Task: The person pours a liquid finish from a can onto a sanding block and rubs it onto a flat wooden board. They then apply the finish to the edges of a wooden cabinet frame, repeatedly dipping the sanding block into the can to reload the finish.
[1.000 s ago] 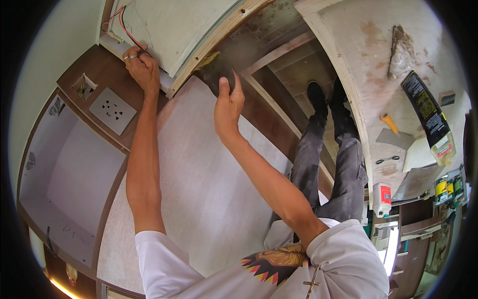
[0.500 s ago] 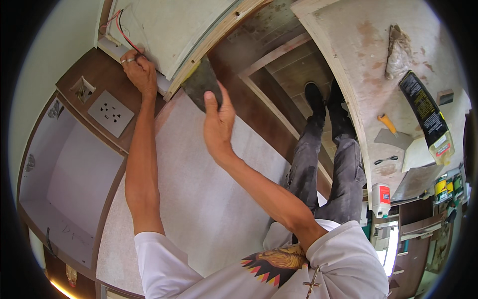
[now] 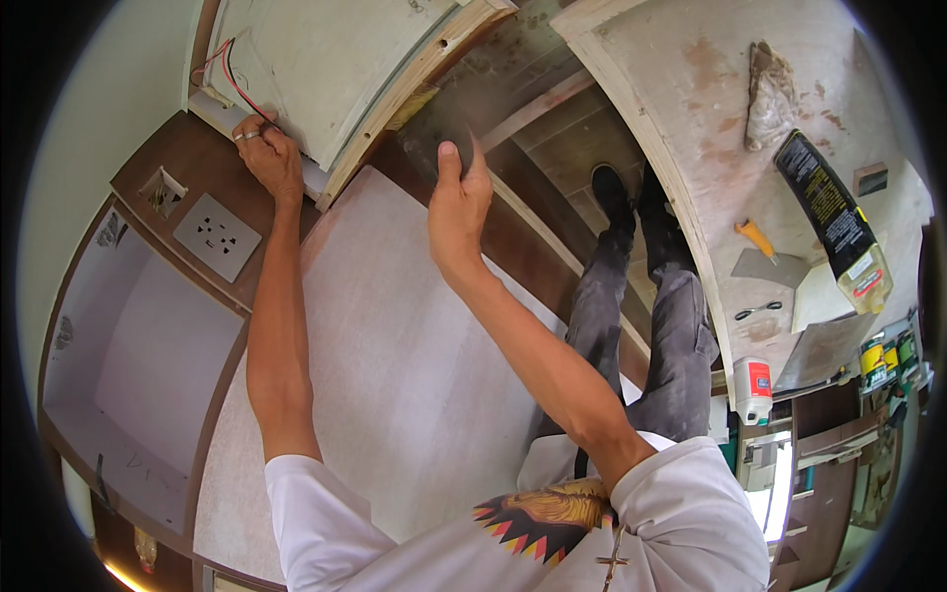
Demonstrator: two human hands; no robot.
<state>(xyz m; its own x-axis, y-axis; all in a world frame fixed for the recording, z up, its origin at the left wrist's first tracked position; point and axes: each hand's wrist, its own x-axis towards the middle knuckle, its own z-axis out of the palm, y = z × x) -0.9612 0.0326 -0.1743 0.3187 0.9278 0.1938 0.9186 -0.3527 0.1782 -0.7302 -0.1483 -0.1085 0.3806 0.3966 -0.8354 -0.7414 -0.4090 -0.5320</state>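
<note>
My right hand (image 3: 460,222) is closed round a dark, flat sanding pad (image 3: 426,138), thumb on top, beside the pale wooden edge strip (image 3: 395,107) of the upper white panel (image 3: 326,59). The pad is blurred, with a dusty haze around it. My left hand (image 3: 271,163), with rings on it, has its fingers curled over the lower edge of that panel. Red and black wires (image 3: 233,74) run down to this hand. Below both arms lies a large pale board (image 3: 385,296).
A brown panel with a white socket plate (image 3: 217,237) and an open cabinet box (image 3: 148,335) are at left. On the right-hand worktop (image 3: 681,89) lie a crumpled cloth (image 3: 769,99), an orange-handled scraper (image 3: 758,240), scissors (image 3: 760,311), a black-and-yellow package (image 3: 829,202) and a white bottle (image 3: 754,390).
My right hand and the sanding pad have moved right, away from the panel's corner along the wooden strip. My left hand keeps its place on the edge. The view has shifted slightly.
</note>
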